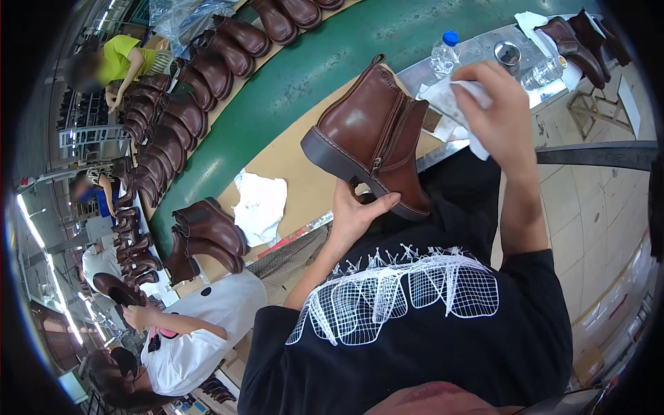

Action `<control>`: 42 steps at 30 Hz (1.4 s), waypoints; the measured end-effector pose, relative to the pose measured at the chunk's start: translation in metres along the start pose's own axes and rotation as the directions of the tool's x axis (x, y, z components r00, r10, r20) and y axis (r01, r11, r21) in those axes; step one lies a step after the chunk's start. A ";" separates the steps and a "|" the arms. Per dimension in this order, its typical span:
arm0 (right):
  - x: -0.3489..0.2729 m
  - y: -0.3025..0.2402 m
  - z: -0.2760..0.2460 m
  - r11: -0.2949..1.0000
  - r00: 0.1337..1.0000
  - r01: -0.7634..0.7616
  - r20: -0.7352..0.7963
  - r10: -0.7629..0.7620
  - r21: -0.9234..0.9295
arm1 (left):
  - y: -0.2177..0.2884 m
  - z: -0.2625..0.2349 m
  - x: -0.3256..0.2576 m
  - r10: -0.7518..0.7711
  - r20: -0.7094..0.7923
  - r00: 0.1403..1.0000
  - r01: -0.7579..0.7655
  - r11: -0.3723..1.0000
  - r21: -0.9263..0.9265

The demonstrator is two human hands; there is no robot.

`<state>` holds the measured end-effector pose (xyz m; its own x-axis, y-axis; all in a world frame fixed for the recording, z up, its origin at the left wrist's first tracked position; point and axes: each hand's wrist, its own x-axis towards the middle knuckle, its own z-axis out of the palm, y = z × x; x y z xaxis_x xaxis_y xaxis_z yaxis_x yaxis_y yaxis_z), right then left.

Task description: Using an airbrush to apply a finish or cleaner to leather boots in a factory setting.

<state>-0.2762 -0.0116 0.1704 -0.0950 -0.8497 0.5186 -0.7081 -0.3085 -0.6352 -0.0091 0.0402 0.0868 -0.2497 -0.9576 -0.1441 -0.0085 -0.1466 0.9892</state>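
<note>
The left hand (pixel 356 214), low in the middle of the frame, is clamped on the sole and heel of a brown ankle boot (pixel 373 135), holding it up tilted with the side zip facing the camera. The right hand (pixel 494 111), upper right of centre, is closed around a crumpled white cloth (pixel 456 97) held just beside the boot's shaft; whether the cloth touches the leather cannot be told. The two hands are apart, one on each thing.

Below the boot lies a cardboard-covered tabletop (pixel 290 155) with a second white rag (pixel 259 204) on it and a pair of matching boots (pixel 204 238) standing at its lower left edge. A green conveyor belt (pixel 311 62) curves through the upper middle, and a long row of brown boots (pixel 180 104) runs along its far side towards the upper left. Two plastic water bottles (pixel 443 52) stand at the upper right.

Judging from this, wiping of the held boot is under way, and many boots wait alongside.
</note>
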 end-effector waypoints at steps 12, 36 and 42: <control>-0.021 -0.020 0.024 0.991 0.975 0.126 0.176 -0.134 0.052 | 0.009 0.003 0.001 -0.011 0.028 1.000 0.011 1.000 -0.005; -0.018 -0.016 0.028 0.986 0.955 0.163 0.246 -0.163 0.019 | 0.001 -0.002 0.002 -0.015 0.025 1.000 0.015 1.000 0.026; -0.006 0.007 0.005 0.706 0.882 -0.396 0.457 0.116 0.587 | -0.003 -0.004 0.001 0.000 0.018 1.000 0.000 1.000 0.016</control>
<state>-0.2774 -0.0106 0.1597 0.1542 -0.9804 0.1224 -0.0519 -0.1318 -0.9899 -0.0056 0.0388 0.0833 -0.2673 -0.9528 -0.1437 -0.0242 -0.1424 0.9895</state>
